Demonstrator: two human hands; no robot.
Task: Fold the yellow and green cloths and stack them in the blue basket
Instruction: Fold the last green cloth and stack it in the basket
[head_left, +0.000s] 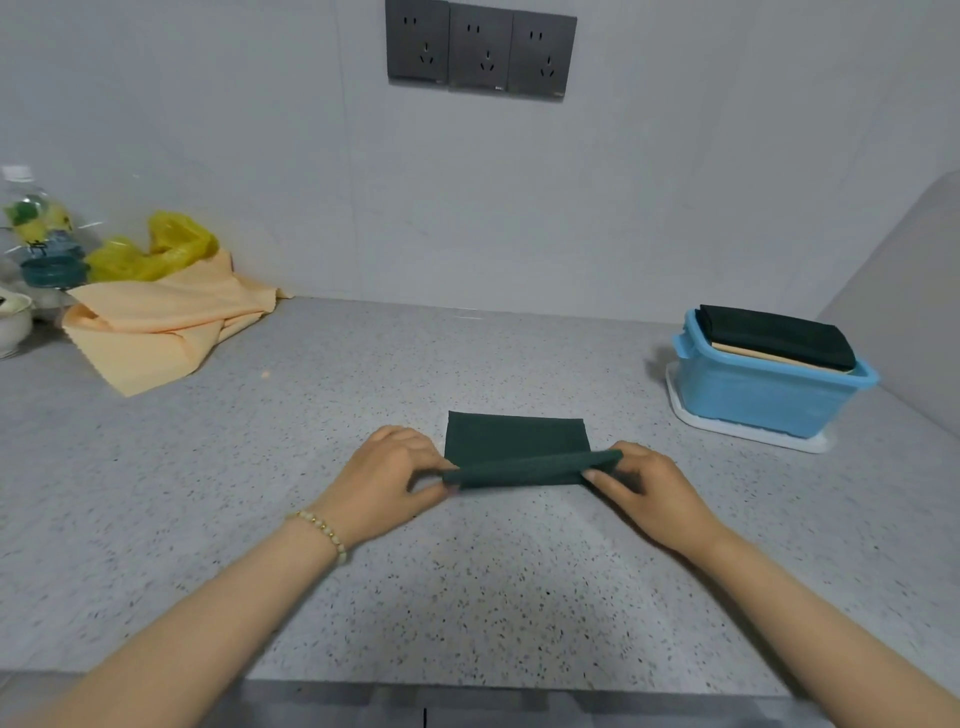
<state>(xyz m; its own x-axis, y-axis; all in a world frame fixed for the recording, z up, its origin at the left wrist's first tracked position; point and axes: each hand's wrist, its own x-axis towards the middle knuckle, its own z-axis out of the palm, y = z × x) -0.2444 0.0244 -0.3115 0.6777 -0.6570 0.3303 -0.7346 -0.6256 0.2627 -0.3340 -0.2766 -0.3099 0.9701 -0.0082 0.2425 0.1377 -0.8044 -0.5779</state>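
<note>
Speckled counter (467, 597), grey wall (208, 130), sockets (480, 52). Your left hand (387, 478) and right hand (649, 488) pinch the green cloth (514, 436) at its ends. Yellow cloth (166, 332) far left; basket (753, 400) right.

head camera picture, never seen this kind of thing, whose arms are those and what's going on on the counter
There is no machine here. A person wears one wide-angle camera on the head, looking forward and down, so the two bare arms are that person's own. The left hand and the right hand each pinch one end of a dark green cloth, lifting its near edge while the far part lies flat on the speckled counter. At the right stands a blue basket on a white tray, holding a folded green cloth on top of a folded yellow cloth. At far left lies an unfolded pale yellow cloth, with a yellow plastic bag and a bottle behind it.
</note>
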